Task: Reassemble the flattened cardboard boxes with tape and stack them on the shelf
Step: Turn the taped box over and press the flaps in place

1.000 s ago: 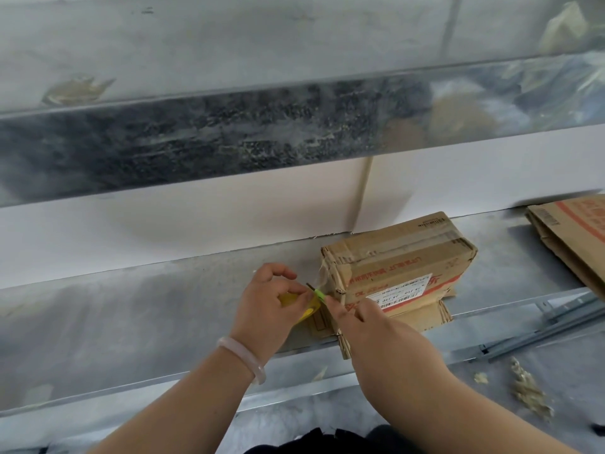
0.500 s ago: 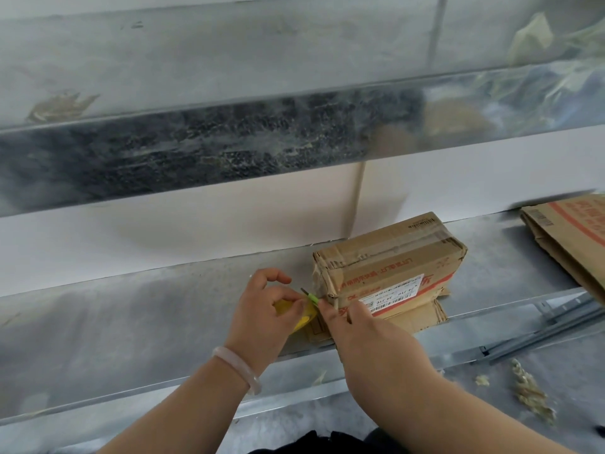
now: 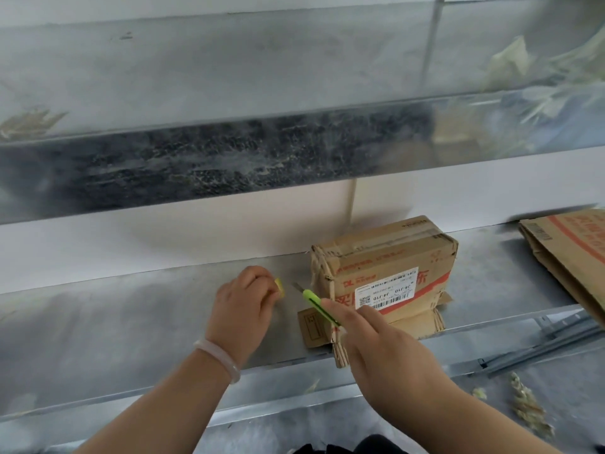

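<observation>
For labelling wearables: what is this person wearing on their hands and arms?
The left hand and right hand are ungloved, with no sleeves on either forearm. A pale, translucent bangle circles the left wrist; the right wrist shows nothing worn.

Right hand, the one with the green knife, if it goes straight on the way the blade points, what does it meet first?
Likely the left hand, near the yellow object it grips: the knife in the right hand points up-left, away from the box. Depth is unclear; it may pass above.
</observation>
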`<state>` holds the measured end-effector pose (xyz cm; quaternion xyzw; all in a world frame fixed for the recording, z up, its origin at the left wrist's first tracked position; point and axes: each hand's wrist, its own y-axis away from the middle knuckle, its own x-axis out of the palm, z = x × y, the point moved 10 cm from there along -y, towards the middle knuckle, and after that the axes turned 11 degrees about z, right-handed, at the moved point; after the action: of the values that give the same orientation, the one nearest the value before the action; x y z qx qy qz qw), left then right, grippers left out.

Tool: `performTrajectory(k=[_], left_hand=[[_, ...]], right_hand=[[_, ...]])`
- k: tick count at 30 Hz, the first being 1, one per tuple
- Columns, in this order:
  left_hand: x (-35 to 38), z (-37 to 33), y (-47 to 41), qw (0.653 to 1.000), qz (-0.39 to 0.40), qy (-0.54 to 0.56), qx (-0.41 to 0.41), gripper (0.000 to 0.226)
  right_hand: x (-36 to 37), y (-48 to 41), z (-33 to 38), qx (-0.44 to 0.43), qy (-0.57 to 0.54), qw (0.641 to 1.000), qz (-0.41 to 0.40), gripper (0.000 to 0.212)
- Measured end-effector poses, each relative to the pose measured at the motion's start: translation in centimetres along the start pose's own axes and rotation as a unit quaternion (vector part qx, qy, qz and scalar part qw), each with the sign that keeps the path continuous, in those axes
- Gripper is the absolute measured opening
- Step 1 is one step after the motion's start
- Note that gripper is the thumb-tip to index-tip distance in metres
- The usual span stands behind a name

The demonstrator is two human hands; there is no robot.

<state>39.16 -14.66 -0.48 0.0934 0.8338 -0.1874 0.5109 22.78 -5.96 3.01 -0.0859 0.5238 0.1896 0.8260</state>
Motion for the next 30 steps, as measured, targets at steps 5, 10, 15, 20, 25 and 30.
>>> performTrajectory(k=[5,10,15,20,25,30], left_hand=[[3.7,-0.7,1.6,0.995,0.04,-0.061,0.06,0.02],[6.3,1.2,4.3,0.996,0.07,0.047,0.022,0.016],[5.8,0.5,4.3,0.998,0.066,0.004,-0.017,0.025],[6.1,-0.3,5.4,0.992,0.103,-0.063,-0.041,0.027],[0.4,-3.3,5.1,0.975,-0.113,0.072,-0.178,0.035],[-1.1,-5.8,1.3,0.895,-0.162,0.275,-0.312,0.042]], right_hand=[[-3.6,3.9,-2.8,-0.055,-0.055,0.984,-0.158,0.034],[-6.2,8.0,-10.2,-0.001,-0.104,0.969,-0.225,0.041],[-6.5,9.1,-19.7,0.153,-0.117,0.953,-0.233,0.032],[-3.6,6.0,-28.4,0.323,-0.053,0.943,-0.058,0.032],[-3.1,4.0,-29.9,0.308,0.121,0.942,0.064,0.042],[-7.9,1.2,-24.5,0.193,-0.17,0.962,-0.093,0.045]])
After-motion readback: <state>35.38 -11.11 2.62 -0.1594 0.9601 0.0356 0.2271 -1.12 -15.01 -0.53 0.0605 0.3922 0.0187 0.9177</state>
